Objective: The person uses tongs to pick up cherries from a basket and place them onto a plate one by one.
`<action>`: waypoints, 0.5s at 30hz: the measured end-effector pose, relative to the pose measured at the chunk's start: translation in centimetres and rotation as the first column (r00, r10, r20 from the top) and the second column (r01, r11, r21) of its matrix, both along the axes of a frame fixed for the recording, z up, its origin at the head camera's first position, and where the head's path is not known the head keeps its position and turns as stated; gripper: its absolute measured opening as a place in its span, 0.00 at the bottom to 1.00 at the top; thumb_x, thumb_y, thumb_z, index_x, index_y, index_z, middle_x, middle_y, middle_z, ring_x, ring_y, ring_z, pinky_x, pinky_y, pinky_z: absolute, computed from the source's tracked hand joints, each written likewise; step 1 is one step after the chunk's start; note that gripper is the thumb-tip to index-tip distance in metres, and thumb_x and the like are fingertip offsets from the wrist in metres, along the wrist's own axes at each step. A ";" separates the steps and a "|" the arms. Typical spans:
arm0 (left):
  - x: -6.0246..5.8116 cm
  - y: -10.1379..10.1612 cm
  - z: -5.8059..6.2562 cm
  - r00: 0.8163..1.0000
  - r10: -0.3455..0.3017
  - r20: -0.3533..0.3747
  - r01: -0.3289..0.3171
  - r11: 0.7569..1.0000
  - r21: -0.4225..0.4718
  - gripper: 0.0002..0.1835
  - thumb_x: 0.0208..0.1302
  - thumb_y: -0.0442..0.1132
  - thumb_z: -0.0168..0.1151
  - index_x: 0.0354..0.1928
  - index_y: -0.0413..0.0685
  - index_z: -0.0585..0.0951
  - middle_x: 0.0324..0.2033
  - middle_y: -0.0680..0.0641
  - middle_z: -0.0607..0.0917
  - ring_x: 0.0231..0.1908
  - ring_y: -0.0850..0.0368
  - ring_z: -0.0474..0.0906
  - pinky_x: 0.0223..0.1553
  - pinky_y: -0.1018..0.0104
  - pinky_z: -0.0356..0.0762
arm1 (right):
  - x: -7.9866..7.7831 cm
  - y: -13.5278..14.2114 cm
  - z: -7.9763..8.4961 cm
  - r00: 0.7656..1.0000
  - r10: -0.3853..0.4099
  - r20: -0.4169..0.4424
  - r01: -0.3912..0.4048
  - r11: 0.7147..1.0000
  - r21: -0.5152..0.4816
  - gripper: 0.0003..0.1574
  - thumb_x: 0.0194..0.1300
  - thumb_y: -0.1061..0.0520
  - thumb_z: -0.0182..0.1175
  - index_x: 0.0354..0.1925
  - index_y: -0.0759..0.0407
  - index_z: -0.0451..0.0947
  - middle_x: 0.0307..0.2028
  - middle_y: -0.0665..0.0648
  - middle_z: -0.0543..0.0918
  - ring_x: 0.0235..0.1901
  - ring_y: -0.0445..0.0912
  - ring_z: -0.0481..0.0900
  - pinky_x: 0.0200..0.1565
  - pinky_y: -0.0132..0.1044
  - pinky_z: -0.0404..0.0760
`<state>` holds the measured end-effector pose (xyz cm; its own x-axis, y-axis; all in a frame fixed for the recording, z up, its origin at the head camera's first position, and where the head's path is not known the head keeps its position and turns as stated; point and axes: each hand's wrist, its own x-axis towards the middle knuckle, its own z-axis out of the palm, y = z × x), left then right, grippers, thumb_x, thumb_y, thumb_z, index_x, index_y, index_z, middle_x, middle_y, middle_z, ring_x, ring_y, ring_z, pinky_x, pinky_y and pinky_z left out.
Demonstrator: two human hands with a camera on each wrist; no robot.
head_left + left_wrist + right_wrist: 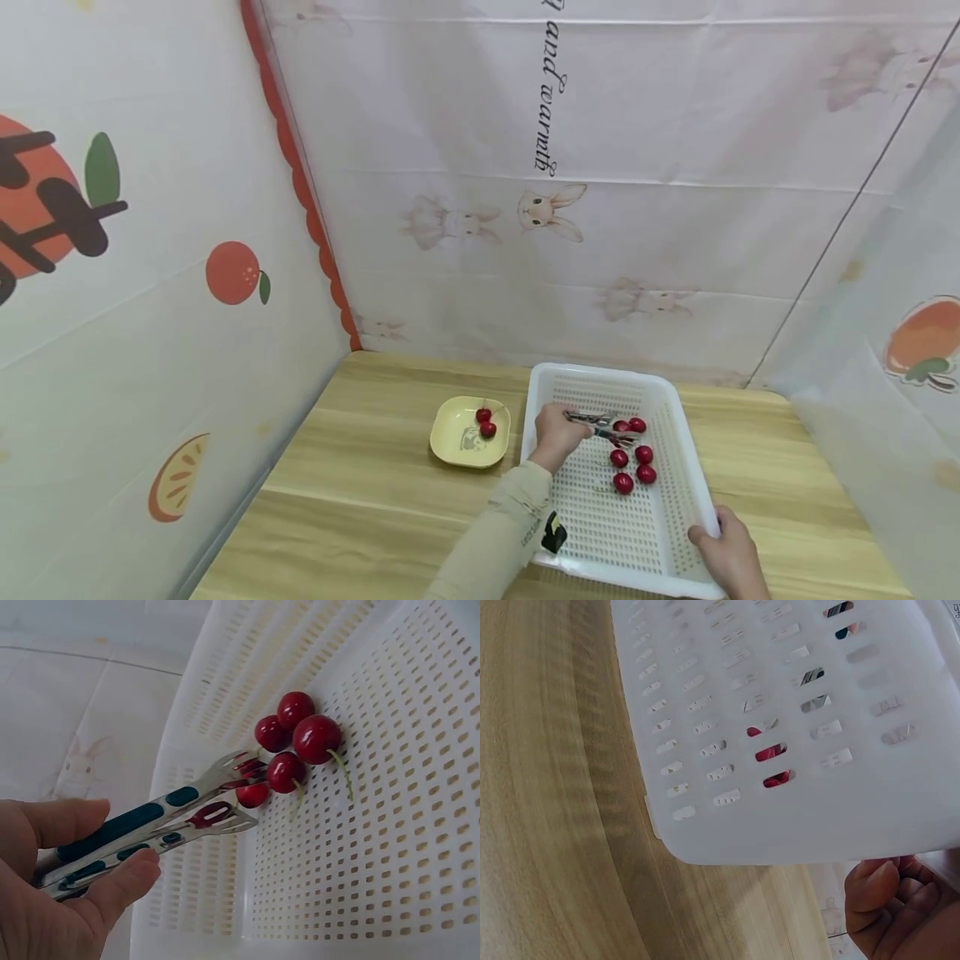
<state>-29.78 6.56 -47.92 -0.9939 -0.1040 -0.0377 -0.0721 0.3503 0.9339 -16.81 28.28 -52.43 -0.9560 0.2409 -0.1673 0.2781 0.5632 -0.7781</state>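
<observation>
My left hand (558, 432) grips metal tongs (120, 829) with teal inlays on the handles, reaching over the white perforated basket (600, 537). The tong arms stand slightly apart. Their slotted tips are right at a red cherry (253, 793), and the upper tip overlaps it in the left wrist view. Close by on the basket floor are several more cherries (316, 739), some with green stems. At the basket's near right corner, my right hand (731, 550) holds the rim, thumb on top. Through the basket's slots, the right wrist view shows bits of red.
Left of the basket stands a small yellow dish (448, 433) with two cherries (487, 430) in it. Both rest on a wood-grain table (360, 475). Printed white sheets (465, 117) hang behind and at the sides.
</observation>
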 end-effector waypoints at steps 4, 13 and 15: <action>-0.3 -0.1 0.5 0.999 0.000 0.041 0.001 1.000 -0.031 0.20 0.30 0.25 0.76 0.33 0.42 0.84 0.28 0.50 0.80 0.33 0.54 0.76 0.35 0.64 0.76 | -0.1 0.1 0.0 1.000 -0.006 0.010 0.007 1.000 -0.011 0.27 0.59 0.63 0.53 0.52 0.80 0.60 0.41 0.77 0.73 0.36 0.61 0.77 0.35 0.49 0.78; -0.8 -0.1 0.6 0.997 0.073 0.024 -0.068 0.982 -0.174 0.21 0.23 0.33 0.83 0.26 0.47 0.84 0.24 0.50 0.80 0.29 0.53 0.77 0.33 0.65 0.75 | -0.1 0.0 -0.1 1.000 -0.018 0.011 0.018 1.000 -0.011 0.26 0.58 0.64 0.52 0.52 0.80 0.61 0.42 0.78 0.72 0.37 0.62 0.77 0.35 0.49 0.78; -0.9 0.0 0.5 0.996 0.084 0.012 -0.080 0.979 -0.187 0.21 0.22 0.33 0.83 0.26 0.49 0.84 0.25 0.51 0.80 0.30 0.53 0.77 0.34 0.65 0.75 | -0.1 0.0 -0.1 1.000 -0.016 0.003 0.016 1.000 -0.007 0.27 0.58 0.64 0.52 0.52 0.81 0.60 0.42 0.79 0.72 0.38 0.63 0.77 0.37 0.51 0.77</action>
<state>-30.71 6.58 -47.39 -0.9810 -0.1918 -0.0299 -0.1256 0.5097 0.8511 -16.93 28.24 -52.54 -0.9516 0.2548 -0.1720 0.2894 0.5533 -0.7811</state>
